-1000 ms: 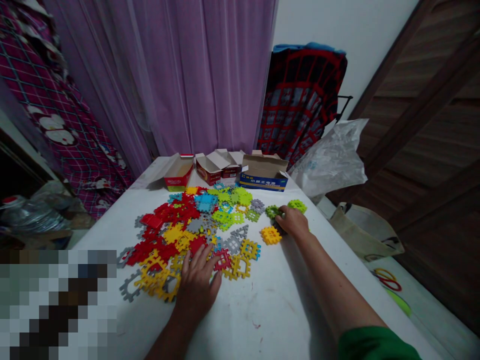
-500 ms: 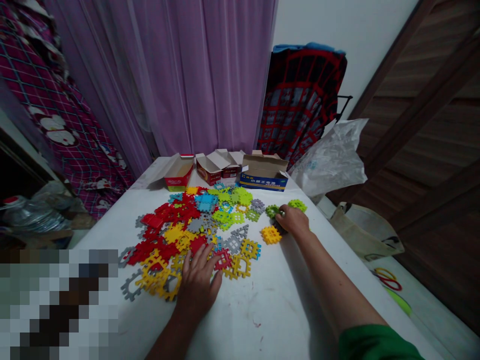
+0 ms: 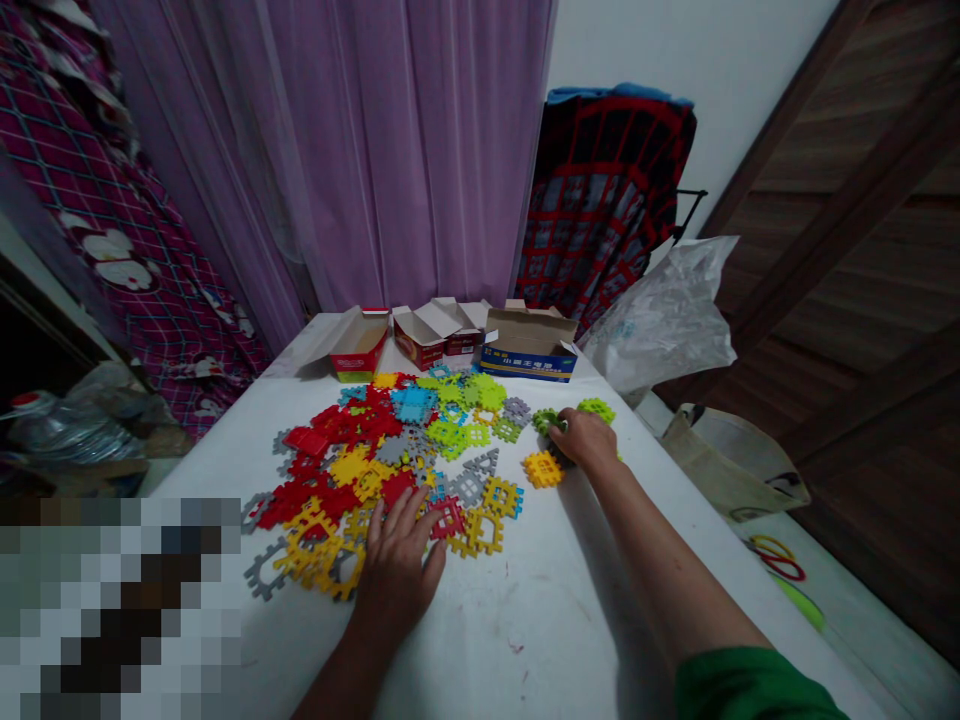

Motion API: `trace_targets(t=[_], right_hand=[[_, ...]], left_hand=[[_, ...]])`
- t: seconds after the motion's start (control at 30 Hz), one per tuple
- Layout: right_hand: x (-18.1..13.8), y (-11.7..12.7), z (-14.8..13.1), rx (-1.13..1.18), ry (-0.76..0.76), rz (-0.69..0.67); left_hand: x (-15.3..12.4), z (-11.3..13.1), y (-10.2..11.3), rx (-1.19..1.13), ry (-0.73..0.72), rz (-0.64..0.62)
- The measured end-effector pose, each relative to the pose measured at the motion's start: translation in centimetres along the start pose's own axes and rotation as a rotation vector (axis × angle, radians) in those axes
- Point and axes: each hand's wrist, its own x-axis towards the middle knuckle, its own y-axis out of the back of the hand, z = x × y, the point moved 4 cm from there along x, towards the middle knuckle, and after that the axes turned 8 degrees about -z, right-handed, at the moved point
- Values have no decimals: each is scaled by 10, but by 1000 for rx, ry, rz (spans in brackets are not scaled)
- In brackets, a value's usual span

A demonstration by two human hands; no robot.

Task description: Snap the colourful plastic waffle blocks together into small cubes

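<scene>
My left hand lies with its fingers spread over the near edge of a heap of toothed plastic building pieces. Under and beside its fingertips are a red square piece and a red window-shaped piece. To the right of the heap, my right hand reaches down with its fingers drawn together. Its fingertips touch down between a green piece and a dark grey one; what they grip is hidden. A yellow piece lies just in front, and a lime-green piece sits behind the hand.
A red box, smaller dark red boxes and a blue box stand open along the back of the white table. A clear plastic bag hangs past the right edge, above a beige bag.
Both hands stay in nearly the same place. The view has shifted very slightly, and no piece has visibly moved.
</scene>
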Motion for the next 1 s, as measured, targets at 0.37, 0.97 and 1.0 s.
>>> trace_targets(t=[0.37,0.97,1.0], right_hand=[[-13,-7,-80,-121,384,-94],[-13,-4,-74,-132,261,-158],[-14,-5,-77,-131,242,-154]], left_hand=[[-2,2,0,-67,23,64],[-4,1,-1,-65,-27,75],[-3,2,0,-71,-14,88]])
